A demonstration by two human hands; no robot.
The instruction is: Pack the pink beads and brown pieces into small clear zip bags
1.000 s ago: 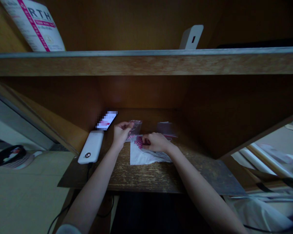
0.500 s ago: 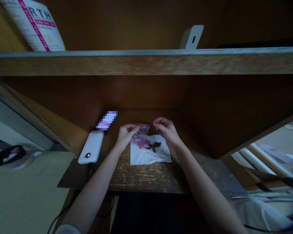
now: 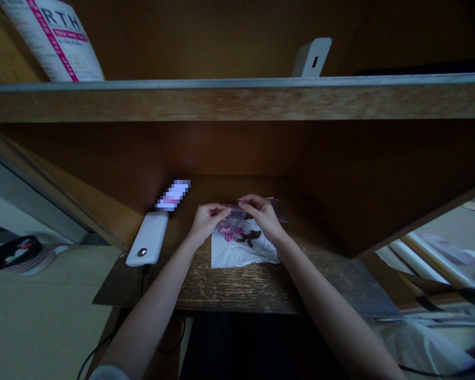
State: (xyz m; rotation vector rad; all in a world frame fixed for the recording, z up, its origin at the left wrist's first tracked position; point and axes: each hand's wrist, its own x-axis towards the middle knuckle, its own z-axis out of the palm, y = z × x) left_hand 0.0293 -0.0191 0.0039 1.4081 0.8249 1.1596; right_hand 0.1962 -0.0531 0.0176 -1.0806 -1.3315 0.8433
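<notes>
My left hand (image 3: 206,221) is closed in a pinch on the left edge of a small clear plastic bag (image 3: 236,212). At the bag's upper right, my right hand (image 3: 262,212) has thumb and finger pinched together on its rim. Below the bag, a white tissue (image 3: 237,256) lies on the wooden surface. Pink beads (image 3: 228,233) show on the tissue, partly behind the bag's plastic. Dark brown pieces (image 3: 250,238) lie beside them to the right. Another clear plastic piece (image 3: 279,208) is visible behind my right hand.
A white power bank (image 3: 148,240) with a cable lies left of my left hand, near a pixelated phone screen (image 3: 173,196). Above runs a shelf edge (image 3: 237,100) bearing a white container (image 3: 59,42) and a white box-shaped device (image 3: 312,58). A basket (image 3: 18,256) stands on the floor.
My right hand has moved left, from apart to the bag's top edge. The clear plastic behind it now shows more. My left hand has shifted only slightly to the right.
</notes>
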